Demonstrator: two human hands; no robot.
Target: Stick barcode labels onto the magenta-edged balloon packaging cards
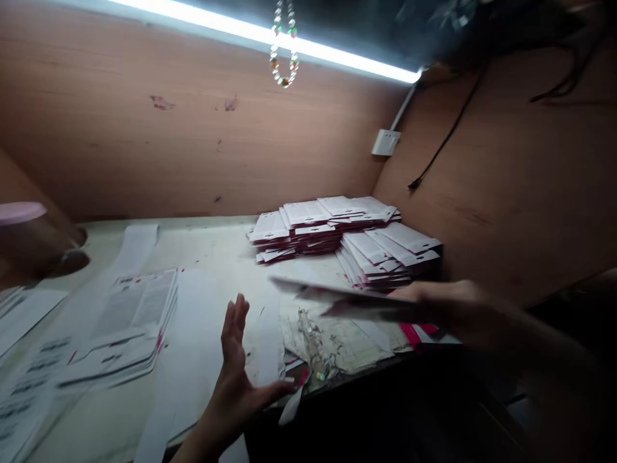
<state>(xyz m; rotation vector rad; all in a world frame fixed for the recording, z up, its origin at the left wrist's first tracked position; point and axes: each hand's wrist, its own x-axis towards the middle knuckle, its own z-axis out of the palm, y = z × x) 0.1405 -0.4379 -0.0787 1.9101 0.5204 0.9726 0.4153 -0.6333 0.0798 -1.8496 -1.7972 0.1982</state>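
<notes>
Over the table's front edge, my left hand [241, 373] is open, thumb stretched away from the raised fingers, with nothing in it. At the right, my right hand [441, 302] grips a few flat printed packets [347, 299], seen nearly edge-on and smeared by motion. Just behind them lies a stack of white printed packets [390, 251] with hang holes and dark red edges. A larger pile of the same packets [318, 225] sits against the back wall. Left of my left hand rests another small stack of printed packets [130, 321].
White paper strips [187, 347] and a sheet with dark printed blocks [33, 386] lie on the table [226, 257]. The front edge has torn, worn covering [313, 347]. A pink-lidded container [22, 238] stands left. A beaded loop [284, 58] hangs by the tube light [337, 54].
</notes>
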